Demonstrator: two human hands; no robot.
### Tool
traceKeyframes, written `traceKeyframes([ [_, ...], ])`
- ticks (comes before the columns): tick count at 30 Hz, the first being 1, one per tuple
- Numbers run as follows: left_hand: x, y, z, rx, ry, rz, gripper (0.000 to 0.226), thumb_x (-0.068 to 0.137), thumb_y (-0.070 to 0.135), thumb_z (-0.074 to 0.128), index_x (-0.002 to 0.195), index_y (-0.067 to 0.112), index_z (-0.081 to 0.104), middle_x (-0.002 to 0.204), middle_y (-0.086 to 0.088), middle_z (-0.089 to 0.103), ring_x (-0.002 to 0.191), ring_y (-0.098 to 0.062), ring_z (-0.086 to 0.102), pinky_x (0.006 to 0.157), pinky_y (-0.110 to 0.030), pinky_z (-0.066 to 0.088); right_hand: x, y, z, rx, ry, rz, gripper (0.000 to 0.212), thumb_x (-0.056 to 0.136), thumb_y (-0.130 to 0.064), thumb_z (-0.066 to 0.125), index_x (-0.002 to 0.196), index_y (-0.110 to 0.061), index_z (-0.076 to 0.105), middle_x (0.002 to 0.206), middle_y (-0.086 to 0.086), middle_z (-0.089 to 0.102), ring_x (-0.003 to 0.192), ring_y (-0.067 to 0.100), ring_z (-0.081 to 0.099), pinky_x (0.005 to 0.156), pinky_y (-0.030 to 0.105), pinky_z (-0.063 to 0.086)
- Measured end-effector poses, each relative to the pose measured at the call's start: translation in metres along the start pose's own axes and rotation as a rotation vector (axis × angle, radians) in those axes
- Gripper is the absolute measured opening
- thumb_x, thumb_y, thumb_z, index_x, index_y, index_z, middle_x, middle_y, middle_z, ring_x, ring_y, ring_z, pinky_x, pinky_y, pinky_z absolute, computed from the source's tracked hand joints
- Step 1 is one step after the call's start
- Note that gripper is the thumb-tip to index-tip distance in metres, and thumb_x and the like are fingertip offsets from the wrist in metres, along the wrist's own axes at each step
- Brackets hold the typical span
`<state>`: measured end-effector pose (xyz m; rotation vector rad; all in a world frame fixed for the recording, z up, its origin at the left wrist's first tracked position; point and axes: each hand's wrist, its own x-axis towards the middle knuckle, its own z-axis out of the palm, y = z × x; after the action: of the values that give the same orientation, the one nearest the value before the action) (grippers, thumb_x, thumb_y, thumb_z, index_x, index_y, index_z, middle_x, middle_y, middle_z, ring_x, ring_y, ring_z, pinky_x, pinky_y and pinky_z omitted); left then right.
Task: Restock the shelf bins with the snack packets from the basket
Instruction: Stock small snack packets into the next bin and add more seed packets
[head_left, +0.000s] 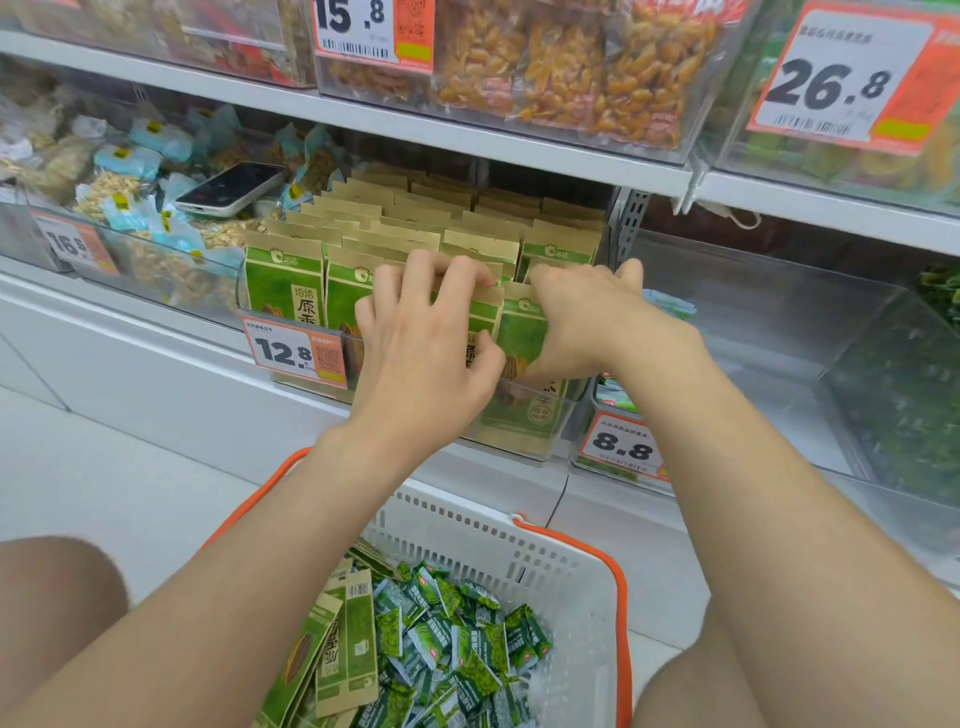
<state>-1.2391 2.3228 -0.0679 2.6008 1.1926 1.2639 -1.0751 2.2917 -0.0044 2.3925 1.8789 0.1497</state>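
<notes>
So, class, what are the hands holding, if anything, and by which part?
A green snack packet at the front of the shelf bin: the left hand pinches its upper left side, the right hand grips its upper right side.

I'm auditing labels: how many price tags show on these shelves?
5: the 15.8 tag top centre, the 26.8 tag top right, the 16.5 tag far left, the 12.8 tag at centre, the 8.8 tag lower right. More may be hidden outside the frame.

packets (395, 223) in bin (511, 442) on shelf (156, 332) | phone (231, 189) on snacks (109, 192), left of bin | basket (519, 551) before shelf, sachets (457, 639) in it
</notes>
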Motion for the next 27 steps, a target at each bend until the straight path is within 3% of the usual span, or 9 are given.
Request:
traceKeyframes([
  [3,0.000,0.001,0.000,-0.002,-0.003,-0.002,0.038,0.086,0.028,0.062,0.124,0.028,0.053,0.124,0.003,0.048,0.108,-0.020,0.037,0.083,-0.035,0.027,-0.003,-0.002,-0.005,-0.004,-0.020,0.036,0.065,0.057,-0.062,0.091,0.083,-0.023,0.046,0.087,-0.001,0.055,0.095,0.030,0.048,0.100,0.056,0.028],
  [6,-0.001,0.001,0.000,-0.002,-0.004,-0.002,0.038,0.086,0.028,0.062,0.123,0.028,0.053,0.124,0.003,0.048,0.108,-0.020,0.037,0.083,-0.036,0.027,-0.002,-0.006,-0.006,-0.002,0.052,0.106,0.062,0.056,-0.049,0.097,0.081,-0.021,0.048,0.085,-0.002,0.057,0.094,0.031,0.057,0.105,0.059,0.027],
  [8,-0.001,0.001,0.000,0.003,-0.005,0.002,0.037,0.086,0.029,0.062,0.123,0.028,0.053,0.123,0.004,0.048,0.107,-0.020,0.037,0.083,-0.036,0.027,0.003,-0.007,-0.004,-0.060,0.159,0.168,0.063,0.053,-0.046,0.099,0.090,-0.020,0.056,0.102,0.003,0.060,0.106,0.034,0.059,0.107,0.058,0.027],
  [10,0.000,0.000,0.000,0.008,-0.007,0.005,0.037,0.086,0.030,0.061,0.122,0.028,0.053,0.123,0.004,0.048,0.107,-0.021,0.038,0.083,-0.038,0.030,0.007,-0.007,-0.002,-0.091,0.207,0.225,0.076,0.054,-0.047,0.098,0.116,-0.021,0.062,0.133,0.014,0.052,0.125,0.040,0.051,0.109,0.059,0.026],
  [13,-0.001,-0.001,-0.001,0.003,-0.014,0.010,0.037,0.087,0.030,0.061,0.122,0.029,0.053,0.123,0.005,0.048,0.108,-0.021,0.038,0.085,-0.040,0.033,0.010,-0.005,0.006,-0.075,0.146,0.228,0.092,0.062,-0.040,0.094,0.137,-0.019,0.045,0.150,0.021,0.036,0.134,0.046,0.041,0.109,0.060,0.029],
  [16,-0.001,-0.003,-0.002,0.000,-0.029,0.020,0.038,0.087,0.030,0.061,0.125,0.029,0.053,0.124,0.004,0.048,0.109,-0.022,0.039,0.085,-0.041,0.034,0.007,-0.004,0.009,-0.083,0.173,0.188,0.093,0.065,-0.031,0.086,0.141,-0.019,0.034,0.141,0.021,0.044,0.129,0.046,0.043,0.107,0.060,0.029],
  [21,-0.004,-0.003,-0.003,-0.030,-0.007,0.033,0.045,0.087,0.026,0.064,0.130,0.026,0.051,0.130,0.000,0.045,0.110,-0.022,0.041,0.084,-0.039,0.034,-0.004,0.000,0.012,0.016,0.298,0.194,0.092,0.064,-0.027,0.082,0.142,-0.022,0.033,0.134,0.018,0.046,0.122,0.043,0.043,0.099,0.055,0.032],
  [24,-0.007,-0.003,-0.004,-0.067,0.030,0.050,0.050,0.086,0.021,0.068,0.133,0.021,0.050,0.134,-0.006,0.042,0.113,-0.023,0.044,0.084,-0.038,0.035,-0.012,0.000,0.019,0.067,0.403,0.213,0.079,0.066,-0.027,0.083,0.134,-0.021,0.042,0.129,0.013,0.046,0.116,0.040,0.045,0.094,0.051,0.036],
  [27,-0.011,-0.007,-0.005,-0.087,0.098,0.084,0.039,0.087,0.018,0.070,0.122,0.014,0.053,0.124,-0.009,0.045,0.105,-0.024,0.049,0.080,-0.039,0.041,-0.027,-0.009,0.022,0.109,0.572,0.162,0.051,0.077,-0.024,0.075,0.123,-0.021,0.052,0.120,0.008,0.049,0.108,0.034,0.047,0.088,0.047,0.041],
])
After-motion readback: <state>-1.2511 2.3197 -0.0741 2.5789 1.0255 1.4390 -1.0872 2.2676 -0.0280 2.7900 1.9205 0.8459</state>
